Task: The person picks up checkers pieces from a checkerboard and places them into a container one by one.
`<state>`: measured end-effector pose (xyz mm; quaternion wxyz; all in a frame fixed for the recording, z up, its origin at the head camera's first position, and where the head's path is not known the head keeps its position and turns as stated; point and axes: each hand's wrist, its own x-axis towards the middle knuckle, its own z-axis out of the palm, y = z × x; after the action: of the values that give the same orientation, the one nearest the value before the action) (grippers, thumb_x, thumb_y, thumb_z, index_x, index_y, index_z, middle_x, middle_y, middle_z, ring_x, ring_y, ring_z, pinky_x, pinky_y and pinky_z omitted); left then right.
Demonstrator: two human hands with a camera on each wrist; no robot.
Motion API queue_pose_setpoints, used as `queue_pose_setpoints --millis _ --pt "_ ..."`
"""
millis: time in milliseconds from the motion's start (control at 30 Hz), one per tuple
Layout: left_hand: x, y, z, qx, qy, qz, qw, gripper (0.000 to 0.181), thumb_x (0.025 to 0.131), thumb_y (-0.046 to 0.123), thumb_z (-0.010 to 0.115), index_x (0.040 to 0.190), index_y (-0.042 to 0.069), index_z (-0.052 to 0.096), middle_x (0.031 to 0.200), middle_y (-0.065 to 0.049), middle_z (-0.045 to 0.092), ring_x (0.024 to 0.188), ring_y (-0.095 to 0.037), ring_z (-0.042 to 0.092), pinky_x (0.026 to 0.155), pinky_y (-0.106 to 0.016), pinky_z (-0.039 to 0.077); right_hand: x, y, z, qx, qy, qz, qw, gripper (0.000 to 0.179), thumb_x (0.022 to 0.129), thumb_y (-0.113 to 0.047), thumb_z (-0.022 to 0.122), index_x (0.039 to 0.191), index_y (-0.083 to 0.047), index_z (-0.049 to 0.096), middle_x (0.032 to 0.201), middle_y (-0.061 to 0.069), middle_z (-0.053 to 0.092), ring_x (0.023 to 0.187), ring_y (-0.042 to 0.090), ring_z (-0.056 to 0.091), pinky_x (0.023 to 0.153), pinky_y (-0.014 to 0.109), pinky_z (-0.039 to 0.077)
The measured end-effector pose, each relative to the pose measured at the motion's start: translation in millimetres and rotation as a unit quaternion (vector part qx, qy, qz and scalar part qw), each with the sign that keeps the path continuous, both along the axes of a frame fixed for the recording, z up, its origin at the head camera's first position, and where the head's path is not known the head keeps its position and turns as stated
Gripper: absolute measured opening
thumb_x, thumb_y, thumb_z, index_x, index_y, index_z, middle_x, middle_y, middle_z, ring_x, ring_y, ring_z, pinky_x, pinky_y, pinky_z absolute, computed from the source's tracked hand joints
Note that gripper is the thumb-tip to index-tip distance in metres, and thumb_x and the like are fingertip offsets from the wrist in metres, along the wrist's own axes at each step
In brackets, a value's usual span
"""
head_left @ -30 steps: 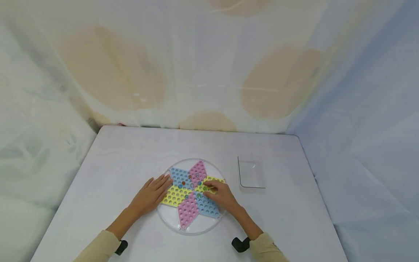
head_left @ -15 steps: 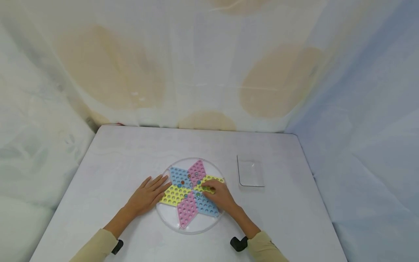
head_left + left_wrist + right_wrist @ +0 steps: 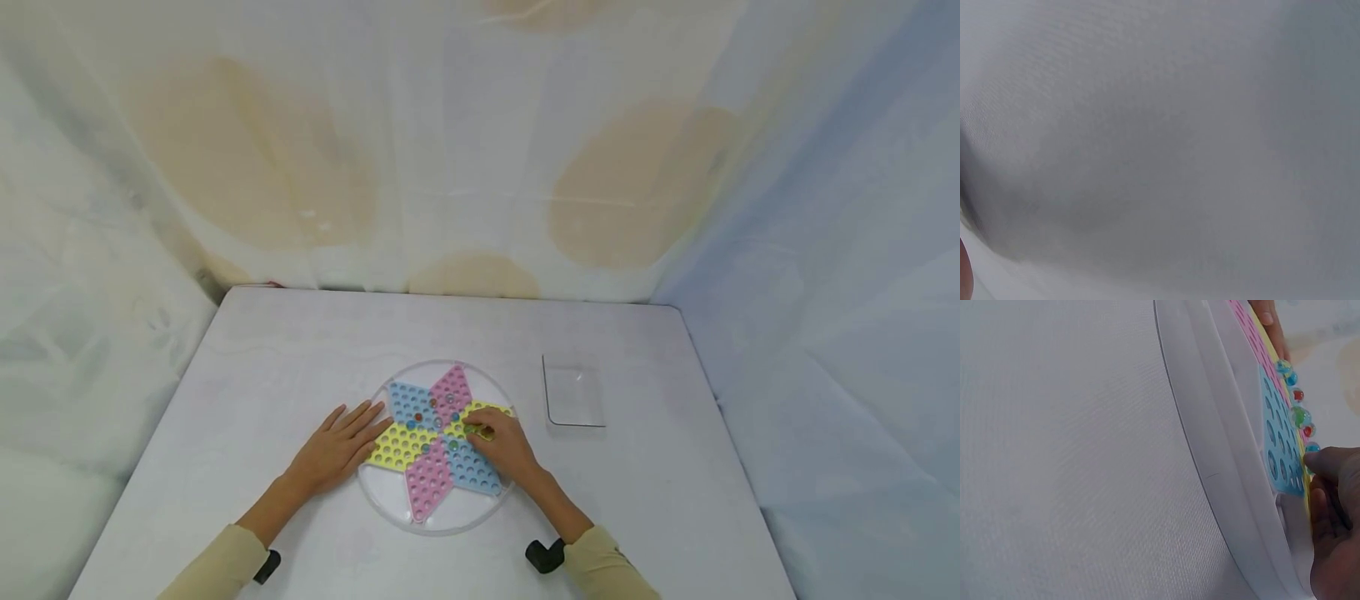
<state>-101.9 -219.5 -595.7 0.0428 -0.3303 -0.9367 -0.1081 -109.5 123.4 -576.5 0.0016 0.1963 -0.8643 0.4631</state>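
Observation:
A round Chinese checkers board [image 3: 429, 486] with a pink, blue and yellow star lies on the table. My left hand [image 3: 333, 450] rests flat at its left rim, fingertips over the edge of the star. My right hand [image 3: 504, 447] is over the right yellow point, thumb and index finger pinching a green marble [image 3: 468, 430]. Several marbles sit in holes around the centre, among them a red marble [image 3: 418, 417], a blue marble [image 3: 455, 417] and another green marble [image 3: 453, 446]. In the right wrist view, the right thumb [image 3: 1329, 461] hides most of the pinched marble.
A clear square plastic box [image 3: 575, 398] stands on the white table [image 3: 645, 492] right of the board. Black wrist mounts [image 3: 545, 557] show beside both sleeves. Curtain-like sheets [image 3: 465, 167] enclose the table at the back and sides.
The right thumb has come up toward the index finger, narrowing the gap around the green marble. The left hand stays in place on the board's edge.

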Motion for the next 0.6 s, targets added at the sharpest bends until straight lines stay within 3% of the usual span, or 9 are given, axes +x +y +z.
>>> queue_pose_setpoints --millis 267,600 --pt "0.7 -1.5 -2.5 0.012 -0.005 -0.004 0.9999 0.051 0.104 0.034 0.05 0.152 0.02 0.045 0.161 -0.006 0.032 0.148 -0.028 0.025 0.117 -0.052 0.017 -0.7 0.0 -0.3 -0.005 -0.005 -0.013 0.9999 0.021 0.088 -0.004 0.073 0.109 -0.006 0.074 0.113 0.005 0.07 0.1 0.021 0.066 0.084 0.033 0.056" --pt "1.4 -1.2 -4.3 0.017 -0.002 -0.003 0.9998 0.051 0.104 0.033 0.05 0.153 0.021 0.044 0.161 -0.006 0.032 0.147 -0.028 0.026 0.116 -0.054 0.019 0.5 2.7 7.0 -0.02 -0.051 -0.004 0.9985 0.02 0.092 -0.009 0.072 0.112 -0.007 0.073 0.111 0.005 0.07 0.097 0.021 0.066 0.084 0.035 0.056"
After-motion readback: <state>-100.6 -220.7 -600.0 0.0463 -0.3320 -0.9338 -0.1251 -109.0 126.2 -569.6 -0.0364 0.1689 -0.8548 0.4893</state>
